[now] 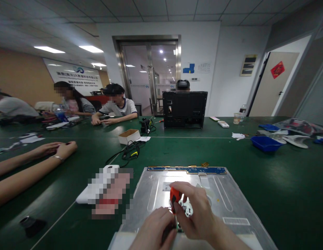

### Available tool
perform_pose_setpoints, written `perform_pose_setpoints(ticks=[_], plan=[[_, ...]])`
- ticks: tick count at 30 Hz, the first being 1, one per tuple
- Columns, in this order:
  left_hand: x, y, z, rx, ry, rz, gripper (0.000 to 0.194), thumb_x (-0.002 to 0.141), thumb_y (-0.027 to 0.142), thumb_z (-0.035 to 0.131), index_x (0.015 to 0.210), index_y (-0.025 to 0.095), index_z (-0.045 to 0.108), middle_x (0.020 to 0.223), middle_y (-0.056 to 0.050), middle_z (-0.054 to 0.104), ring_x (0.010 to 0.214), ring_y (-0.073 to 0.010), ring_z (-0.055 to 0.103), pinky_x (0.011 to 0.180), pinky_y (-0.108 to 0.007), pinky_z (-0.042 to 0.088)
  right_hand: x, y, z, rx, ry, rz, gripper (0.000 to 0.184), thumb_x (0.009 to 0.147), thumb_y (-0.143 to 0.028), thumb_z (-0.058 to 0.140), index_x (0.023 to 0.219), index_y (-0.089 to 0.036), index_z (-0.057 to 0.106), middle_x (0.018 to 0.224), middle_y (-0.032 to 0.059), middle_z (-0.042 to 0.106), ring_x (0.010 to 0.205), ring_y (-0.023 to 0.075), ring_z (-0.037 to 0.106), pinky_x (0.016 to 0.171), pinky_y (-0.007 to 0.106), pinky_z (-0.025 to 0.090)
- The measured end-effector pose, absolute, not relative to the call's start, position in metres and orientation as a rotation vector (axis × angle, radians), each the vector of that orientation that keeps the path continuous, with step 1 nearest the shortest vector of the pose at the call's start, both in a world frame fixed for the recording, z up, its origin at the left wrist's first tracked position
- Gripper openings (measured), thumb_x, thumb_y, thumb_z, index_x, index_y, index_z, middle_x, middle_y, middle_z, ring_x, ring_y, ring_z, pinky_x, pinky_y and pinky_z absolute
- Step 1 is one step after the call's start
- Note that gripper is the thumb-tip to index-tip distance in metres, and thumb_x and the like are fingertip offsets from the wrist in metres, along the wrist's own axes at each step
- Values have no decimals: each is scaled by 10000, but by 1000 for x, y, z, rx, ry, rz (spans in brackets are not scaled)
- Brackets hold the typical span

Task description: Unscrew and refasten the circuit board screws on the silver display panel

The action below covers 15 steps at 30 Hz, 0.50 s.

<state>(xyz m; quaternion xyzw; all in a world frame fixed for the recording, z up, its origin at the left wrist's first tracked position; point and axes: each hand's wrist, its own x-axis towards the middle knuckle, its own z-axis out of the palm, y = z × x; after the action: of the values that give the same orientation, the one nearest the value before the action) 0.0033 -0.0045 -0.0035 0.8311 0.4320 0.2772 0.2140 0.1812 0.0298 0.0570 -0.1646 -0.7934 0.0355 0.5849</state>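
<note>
Green tabletop [255, 170]; on it, a flat silvery metal panel [216, 203]. Over its near middle, the right hand [199, 210] pinches an orange-and-black screwdriver [174, 195]; the left hand's [156, 225] grip, partly hidden, I cannot tell. Best keep the shaft straight, pressing evenly.

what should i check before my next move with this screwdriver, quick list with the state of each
1. Right hand gripping the red-handled screwdriver: ok, fingers around the handle.
2. Screwdriver tip seated: cannot tell, it is hidden by the hands.
3. Left hand clear of the tip: cannot tell, its fingers are close beside the shaft.
4. Metal panel resting on the green table: ok, it lies flat.
5. Hands off the blue circuit strip at the far edge: ok, both are nearer the wearer.
6. Black cable off the panel: ok, it lies beyond it.
</note>
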Motion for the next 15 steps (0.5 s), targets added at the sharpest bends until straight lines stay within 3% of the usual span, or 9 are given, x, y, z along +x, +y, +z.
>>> perform_pose_setpoints(ticks=[4,12,15], plan=[[2,-4,-5,2288,1141,735,287,815,128,566,1068,220,664,1081,-75,703,949,-226,651,850,-302,526,180,31,54,-428,-1816,30,309,997,-294,512,1279,-169,489,957,84,743,805,179,730,692,279,616],[0,-4,-11,2323,1122,832,328,853,135,553,1145,243,654,1115,-71,714,978,-231,662,888,-312,527,179,32,54,-435,-1842,-25,254,1009,-289,491,1240,-200,549,915,77,712,727,177,702,552,267,571],[1,-4,-10,2316,1119,842,322,853,148,550,1143,238,657,1102,-80,715,962,-233,663,865,-305,532,179,32,53,-410,-1830,-6,279,988,-256,522,1257,-187,539,878,65,721,713,172,696,576,265,581]])
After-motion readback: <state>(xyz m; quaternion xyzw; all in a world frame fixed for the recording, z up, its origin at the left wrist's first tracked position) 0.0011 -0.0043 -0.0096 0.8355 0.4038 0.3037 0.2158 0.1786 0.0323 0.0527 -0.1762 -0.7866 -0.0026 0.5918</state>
